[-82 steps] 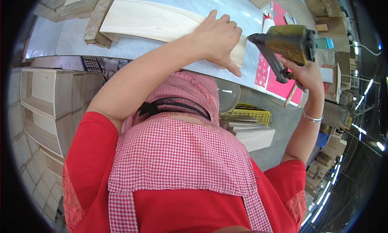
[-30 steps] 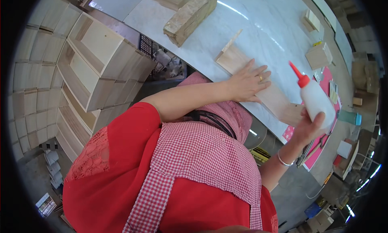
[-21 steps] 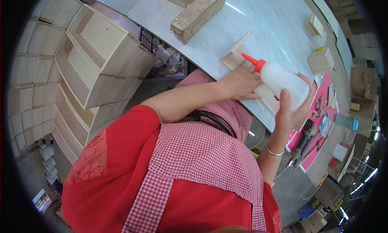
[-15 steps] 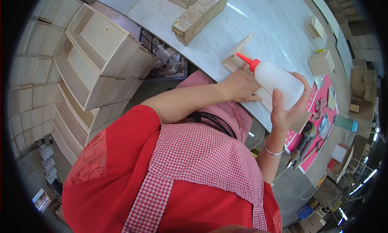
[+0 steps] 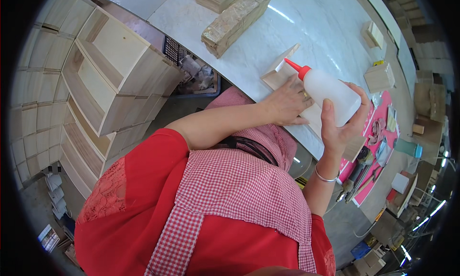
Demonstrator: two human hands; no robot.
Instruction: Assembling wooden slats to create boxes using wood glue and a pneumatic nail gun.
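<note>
In my right hand [image 5: 342, 120] is a white squeeze bottle [image 5: 330, 96] with a red pointed nozzle, tilted so the tip points up and left. My fingers and thumb wrap around its body. My left hand [image 5: 287, 101] is closed on a pale wooden piece [image 5: 278, 74] at the table's near edge; the bottle covers part of the fingers. One upright end of this piece shows beyond the left hand, and more pale wood [image 5: 353, 149] shows below my right hand. The nozzle tip is close to the upright end; whether they touch, I cannot tell.
A wrapped block [image 5: 237, 22] lies on the white marbled table [image 5: 326, 17]. Small wooden blocks [image 5: 379, 76] stand toward the right, by a pink mat [image 5: 371, 173] with tools. Stacked wooden boxes [image 5: 112, 51] rise at left, near a crate [image 5: 199, 79] below the table.
The bottle's nozzle has shifted slightly right and tipped a little higher. My left hand has moved slightly, showing more of its fingers. Both hands keep their hold.
</note>
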